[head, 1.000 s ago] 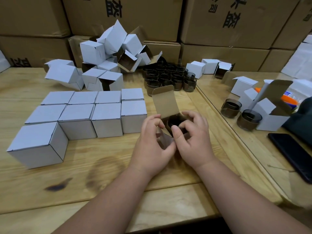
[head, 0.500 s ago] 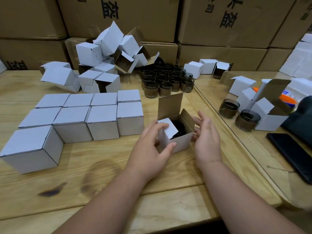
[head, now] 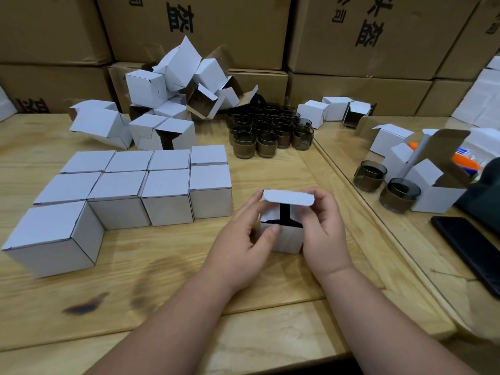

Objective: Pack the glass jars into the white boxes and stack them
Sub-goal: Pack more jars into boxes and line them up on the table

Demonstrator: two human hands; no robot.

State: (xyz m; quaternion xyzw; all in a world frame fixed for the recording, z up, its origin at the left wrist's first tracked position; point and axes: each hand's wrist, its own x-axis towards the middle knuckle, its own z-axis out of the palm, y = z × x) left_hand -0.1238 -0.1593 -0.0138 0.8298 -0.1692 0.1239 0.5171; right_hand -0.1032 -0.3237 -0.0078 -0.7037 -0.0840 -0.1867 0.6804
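A small white box (head: 284, 239) stands on the wooden table (head: 162, 266) in front of me, its top lid folded down over the opening with a dark gap still showing. My left hand (head: 243, 247) grips the box's left side, thumb on its front. My right hand (head: 324, 231) holds the right side and pinches the lid's front edge. The jar inside is hidden. Closed white boxes (head: 135, 190) stand in rows to the left. Several dark glass jars (head: 270, 131) cluster behind.
A heap of unfolded, open white boxes (head: 176, 90) lies at the back left. Two jars (head: 384, 185) and open boxes (head: 433, 185) sit on the right table, with a black phone (head: 470, 250) near its edge. Large brown cartons (head: 243, 28) wall the back.
The side flaps were tucked in and the tall lid, upright before, has been folded down over the box. Both hands shifted to the box's sides.
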